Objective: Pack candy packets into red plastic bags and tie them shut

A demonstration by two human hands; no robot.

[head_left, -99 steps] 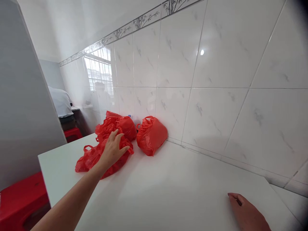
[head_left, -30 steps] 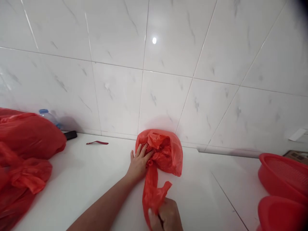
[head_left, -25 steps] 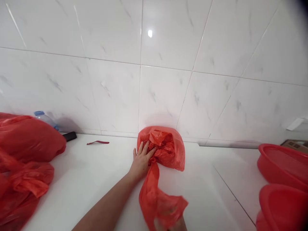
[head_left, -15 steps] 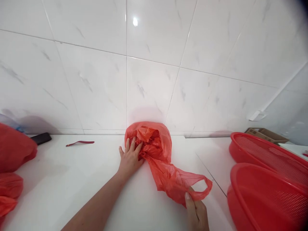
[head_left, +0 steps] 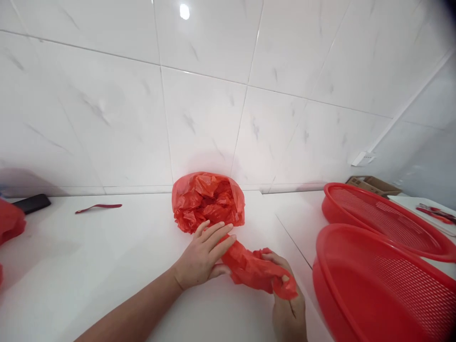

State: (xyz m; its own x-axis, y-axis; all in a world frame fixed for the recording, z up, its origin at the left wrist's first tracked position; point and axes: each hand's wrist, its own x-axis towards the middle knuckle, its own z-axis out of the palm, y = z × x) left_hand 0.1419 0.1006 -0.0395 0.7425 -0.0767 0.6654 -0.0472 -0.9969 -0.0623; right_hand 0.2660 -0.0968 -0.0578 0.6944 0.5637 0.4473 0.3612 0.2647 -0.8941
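A thin red plastic bag (head_left: 249, 268) stretches, loosely bunched, between my two hands above the white table. My right hand (head_left: 288, 299) is closed round its right end, with a crumpled tip poking out past the fingers. My left hand (head_left: 203, 254) rests against the bag's other end, fingers stretched out and the thumb lower down beside the plastic. Just behind my left fingers sits a round heap of crumpled red plastic bags (head_left: 208, 199), partly wrapped in a smoother red layer, close to the wall. Whether the held bag joins this heap is hidden by my left hand.
Two red plastic baskets (head_left: 351, 285) with mesh stand at the right. Behind them are a brown tray (head_left: 372, 184) and a white board (head_left: 415, 207) with red-handled tools. A red strip (head_left: 99, 207), a black phone (head_left: 33, 203) and more red plastic (head_left: 10, 221) lie left. A tiled wall (head_left: 199, 118) rises behind.
My left hand has come out of the heap and moved right onto the held bag. That bag, spread with its handle loop showing before, is now bunched in my right hand. The view has shifted right.
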